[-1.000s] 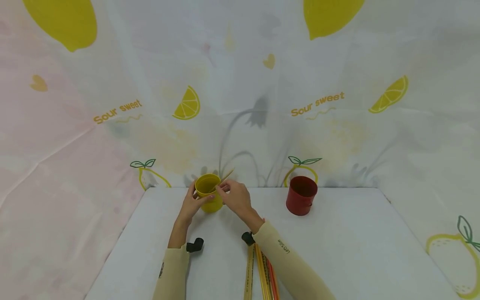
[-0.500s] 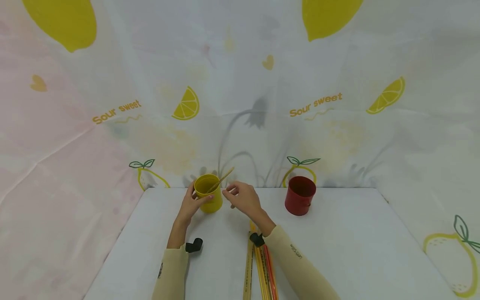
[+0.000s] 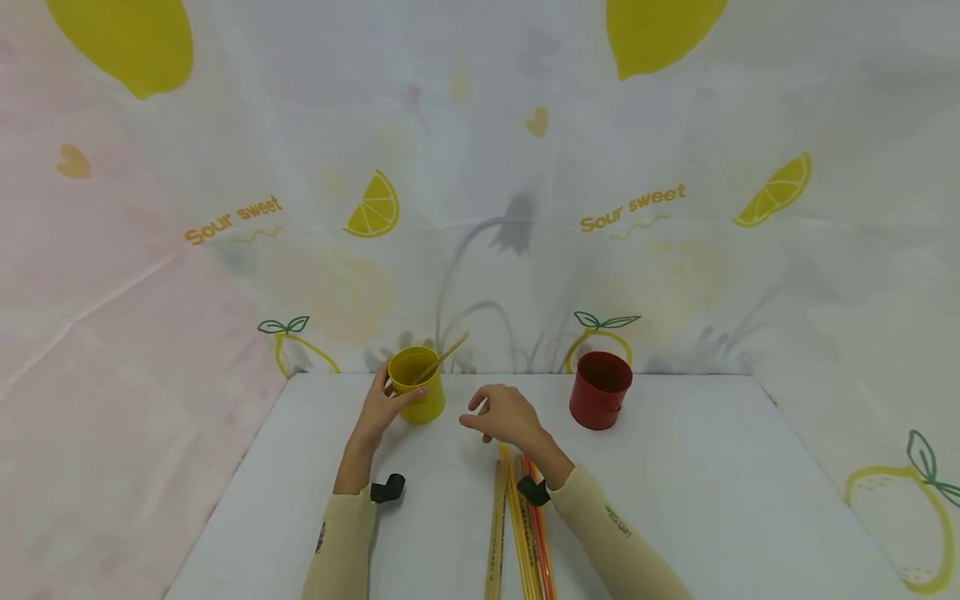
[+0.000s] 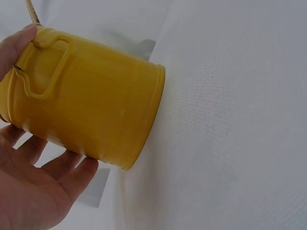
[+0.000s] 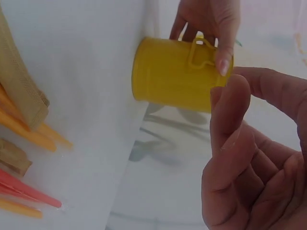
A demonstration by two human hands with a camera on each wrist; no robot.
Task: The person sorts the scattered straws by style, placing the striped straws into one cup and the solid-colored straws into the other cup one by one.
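My left hand (image 3: pixel 381 410) holds a small yellow metal bucket (image 3: pixel 427 407) upright at the back left of the white table. In the left wrist view, the thumb is at the rim beside the small side handle (image 4: pixel 60 72), and the fingers wrap the opposite wall. A thin tan stick (image 3: pixel 453 345) leans inside the bucket, its upper end sticking out to the right. My right hand (image 3: pixel 507 415) is above the table, right of the bucket, fingers loosely bent with nothing between them. In the right wrist view its fingertips (image 5: pixel 237 93) overlap the bucket's rim.
A red bucket (image 3: pixel 596 407) stands at the back right. Several long items lie at the front middle: a tan paper-like strip (image 3: pixel 497 533), orange sticks (image 3: pixel 522 542) and red ones (image 3: pixel 542 542), partly under my right wrist. A lemon-print cloth (image 3: pixel 480 167) hangs behind the table.
My right hand has let go of the tan stick, which now rests in the yellow bucket, and has drawn back right and toward me. My left hand keeps its hold.
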